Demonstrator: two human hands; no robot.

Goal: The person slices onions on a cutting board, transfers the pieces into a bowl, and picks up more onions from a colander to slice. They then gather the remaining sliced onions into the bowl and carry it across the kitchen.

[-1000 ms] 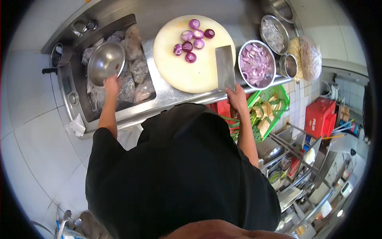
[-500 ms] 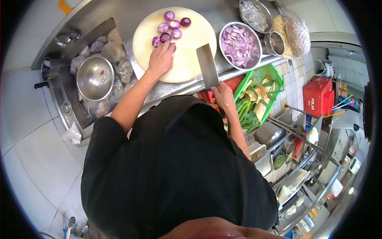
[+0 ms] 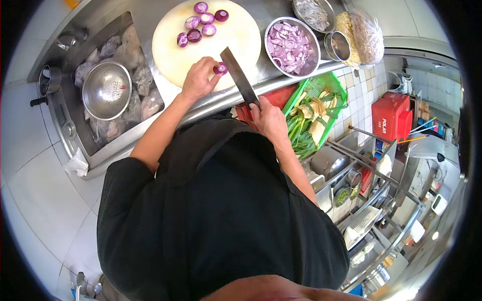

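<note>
Between the fingertips of my left hand [image 3: 202, 78] is a small peeled red onion [image 3: 220, 68], low on the round white cutting board [image 3: 168, 55]. My right hand [image 3: 268, 118] is wrapped round the handle of a cleaver [image 3: 238, 75]. Its broad blade stands edge-on beside the held onion, its tip over the board. Several more peeled red onions [image 3: 207, 18] lie grouped near the board's far side. Right of the board sits a metal bowl [image 3: 315, 61] of cut onion pieces [image 3: 289, 47].
At left, a sink [image 3: 95, 143] holds bagged items and a metal colander [image 3: 106, 91]. A second bowl [image 3: 329, 12], a small steel pot [image 3: 337, 46] and bagged noodles [image 3: 365, 37] stand back right. Below the counter edge is a green crate [image 3: 343, 95] of vegetables.
My left hand has drawn one onion from the group toward me and to the right. The cleaver has swung left, close to that onion. The whole view has shifted slightly.
</note>
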